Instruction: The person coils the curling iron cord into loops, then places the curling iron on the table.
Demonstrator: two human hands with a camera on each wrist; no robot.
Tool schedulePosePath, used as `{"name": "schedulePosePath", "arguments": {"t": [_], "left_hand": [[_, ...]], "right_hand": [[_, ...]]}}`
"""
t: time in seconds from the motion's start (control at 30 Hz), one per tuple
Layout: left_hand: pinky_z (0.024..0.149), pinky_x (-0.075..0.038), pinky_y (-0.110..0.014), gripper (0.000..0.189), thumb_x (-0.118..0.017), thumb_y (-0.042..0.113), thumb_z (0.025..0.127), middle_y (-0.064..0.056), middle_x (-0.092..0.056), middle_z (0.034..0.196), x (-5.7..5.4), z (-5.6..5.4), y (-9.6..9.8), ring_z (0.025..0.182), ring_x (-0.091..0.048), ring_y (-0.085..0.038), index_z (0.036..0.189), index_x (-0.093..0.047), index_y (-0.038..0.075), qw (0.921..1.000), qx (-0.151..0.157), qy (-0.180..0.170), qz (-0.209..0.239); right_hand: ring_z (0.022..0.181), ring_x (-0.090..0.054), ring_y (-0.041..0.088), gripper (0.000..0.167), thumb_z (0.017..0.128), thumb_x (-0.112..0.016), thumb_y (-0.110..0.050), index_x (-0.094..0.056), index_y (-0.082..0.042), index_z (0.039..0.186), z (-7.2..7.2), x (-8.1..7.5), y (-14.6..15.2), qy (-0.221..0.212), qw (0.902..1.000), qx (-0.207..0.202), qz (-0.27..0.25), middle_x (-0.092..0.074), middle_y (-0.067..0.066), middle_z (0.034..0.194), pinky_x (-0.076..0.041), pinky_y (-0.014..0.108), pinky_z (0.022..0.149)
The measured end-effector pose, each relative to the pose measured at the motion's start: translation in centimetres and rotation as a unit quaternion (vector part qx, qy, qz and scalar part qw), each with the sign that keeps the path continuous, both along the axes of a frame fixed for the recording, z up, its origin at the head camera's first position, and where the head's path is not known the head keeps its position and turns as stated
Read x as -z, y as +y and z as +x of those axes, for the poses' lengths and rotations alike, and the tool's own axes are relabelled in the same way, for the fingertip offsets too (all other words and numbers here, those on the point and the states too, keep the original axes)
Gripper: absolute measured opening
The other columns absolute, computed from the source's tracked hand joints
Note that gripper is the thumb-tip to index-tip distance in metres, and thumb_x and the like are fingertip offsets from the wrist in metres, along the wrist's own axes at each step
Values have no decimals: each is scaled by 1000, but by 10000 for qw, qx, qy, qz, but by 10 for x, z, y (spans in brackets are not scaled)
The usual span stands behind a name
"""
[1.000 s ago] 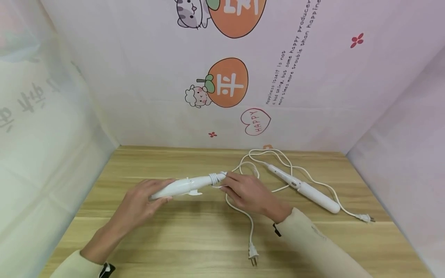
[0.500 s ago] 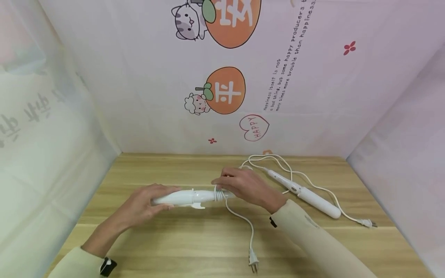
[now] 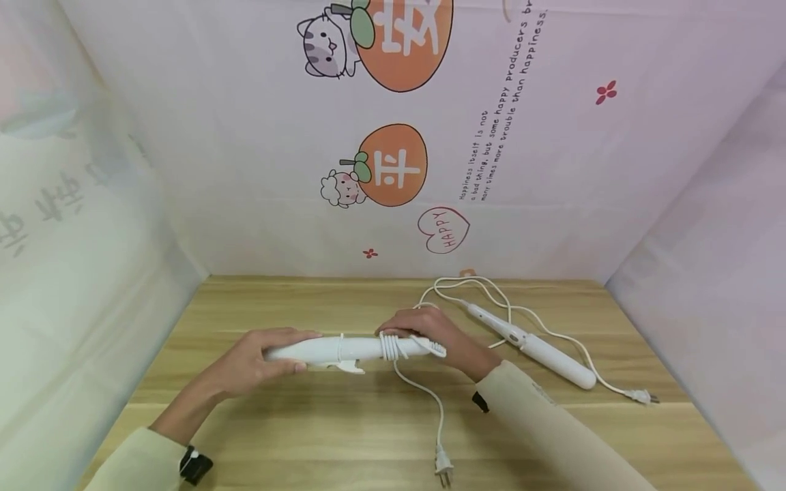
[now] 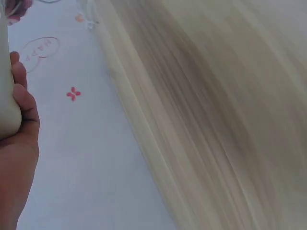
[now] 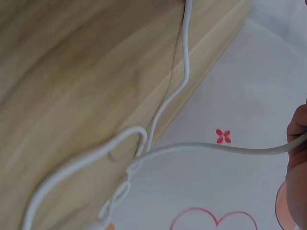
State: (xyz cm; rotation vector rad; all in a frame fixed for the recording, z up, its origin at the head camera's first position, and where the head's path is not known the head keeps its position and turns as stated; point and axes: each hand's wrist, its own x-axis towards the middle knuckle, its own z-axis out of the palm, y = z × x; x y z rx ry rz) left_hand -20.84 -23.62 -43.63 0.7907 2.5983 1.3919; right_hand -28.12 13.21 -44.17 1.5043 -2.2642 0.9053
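In the head view my left hand [image 3: 254, 358] grips the thick left end of a white curling iron [image 3: 359, 349], held level above the table. The left wrist view shows its rounded end [image 4: 6, 105] in the palm, with the fingers around it. Several turns of white power cord [image 3: 389, 346] are wound around the iron's right part. My right hand [image 3: 457, 344] is behind that end and pinches the cord; its fingertips are partly hidden. The right wrist view has the cord [image 5: 216, 147] running taut into this hand [image 5: 297, 172]. The free cord hangs down to a two-pin plug [image 3: 443, 462].
A second white hair iron [image 3: 555, 358] lies slantwise on the wooden table [image 3: 295, 436] at the right. Its cord [image 3: 546, 327] loops behind it, ending in a plug [image 3: 641, 395]. Printed cloth walls [image 3: 264, 204] enclose the back and both sides.
The right hand has carried the cord over and behind the iron's right end, adding to the winding. The iron has turned from slanted to level, and the left hand keeps its grip.
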Motion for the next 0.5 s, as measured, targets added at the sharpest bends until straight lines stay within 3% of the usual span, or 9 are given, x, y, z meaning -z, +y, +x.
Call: {"name": "schedulePosePath", "arguments": {"t": [0.13, 0.23, 0.33, 0.5], "left_hand": [[83, -56, -32, 50, -81, 21, 100, -17, -71, 145, -4, -4, 4, 105, -66, -26, 148, -69, 16, 9993, -247, 22, 270], [85, -56, -33, 50, -82, 21, 99, -16, -71, 146, -4, -5, 8, 107, -67, -27, 148, -69, 17, 9988, -351, 144, 295], [85, -57, -36, 50, -82, 23, 99, -16, -71, 145, -4, -5, 11, 110, -68, -28, 148, -70, 18, 9985, -453, 171, 248], [90, -58, -45, 50, -83, 24, 99, -17, -70, 147, -3, -3, 12, 119, -70, -34, 148, -70, 20, 9965, -755, 327, 113]], "right_hand": [[84, -75, 12, 22, 90, -74, 15, -78, -5, 98, 4, 7, -5, -641, 9959, 186, -603, -82, 9, 93, -63, 30, 79], [80, -66, 2, 19, 90, -79, 12, -76, -7, 88, 8, 11, -7, -859, 9916, 437, -858, -80, 7, 86, -59, 27, 72], [71, -54, -5, 16, 91, -79, 10, -76, -5, 87, 11, 16, -10, -831, 9909, 542, -912, -79, 6, 81, -50, 22, 61], [67, -44, -5, 21, 98, -76, 1, -78, -11, 80, 18, 23, -13, -308, 9932, 983, -537, -77, -2, 79, -42, 19, 60]]}}
